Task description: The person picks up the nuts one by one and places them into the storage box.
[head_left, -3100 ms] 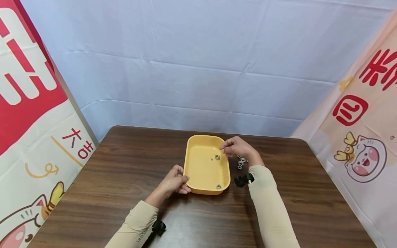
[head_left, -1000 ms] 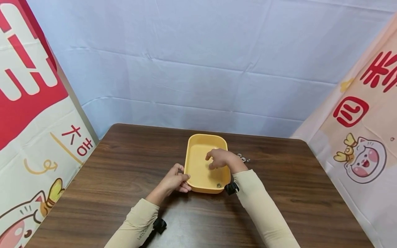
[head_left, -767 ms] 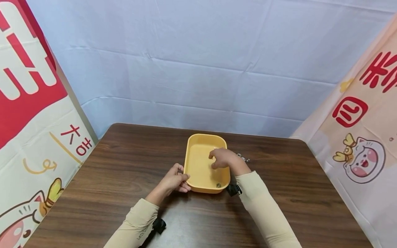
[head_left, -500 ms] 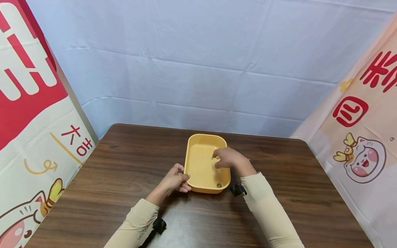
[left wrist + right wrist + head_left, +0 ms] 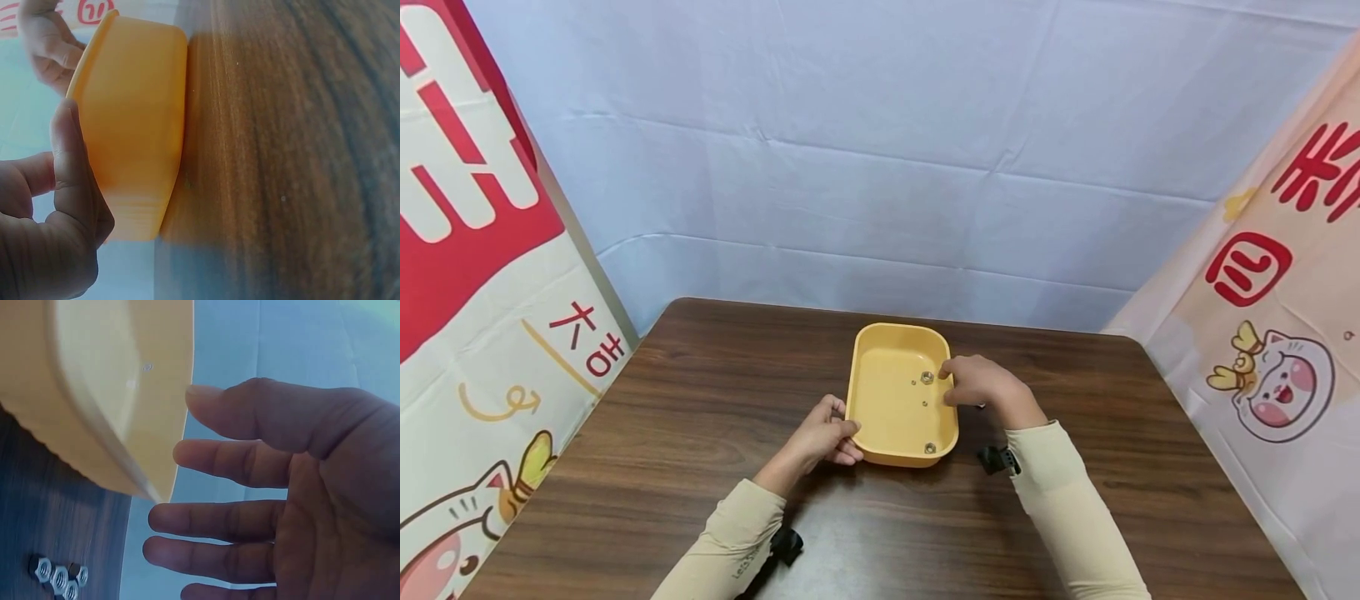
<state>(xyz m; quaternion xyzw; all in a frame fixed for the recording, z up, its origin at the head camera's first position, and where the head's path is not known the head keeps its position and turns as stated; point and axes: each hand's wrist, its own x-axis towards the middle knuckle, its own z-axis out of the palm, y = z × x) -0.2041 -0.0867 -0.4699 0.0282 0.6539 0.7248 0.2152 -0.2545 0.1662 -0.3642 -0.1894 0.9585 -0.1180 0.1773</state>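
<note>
A yellow plastic tray (image 5: pixel 891 459) stands on the table. My left hand (image 5: pixel 826 433) grips its near left corner, thumb on the rim and fingers against the outer wall (image 5: pixel 134 112). Inside lie a large hex nut (image 5: pixel 927 377), a medium nut (image 5: pixel 930 448) and two tiny nuts, one (image 5: pixel 913 382) by the large nut and one (image 5: pixel 924 403) below it. Over the tray's right rim hovers my right hand (image 5: pixel 981 385), fingers spread and nothing between them. In the right wrist view several metal nuts (image 5: pixel 59 580) lie on the table beside the tray, mostly hidden in the head view.
The dark wooden table (image 5: pixel 715 375) spreads around the tray. Behind it hangs a pale cloth backdrop (image 5: pixel 850 208). Printed banners flank the table on the left (image 5: pixel 475 292) and right (image 5: pixel 1270 358).
My right hand has drawn back rightward from inside the tray to above its right rim. A second tiny nut now shows in the tray. My left hand keeps its grip on the corner.
</note>
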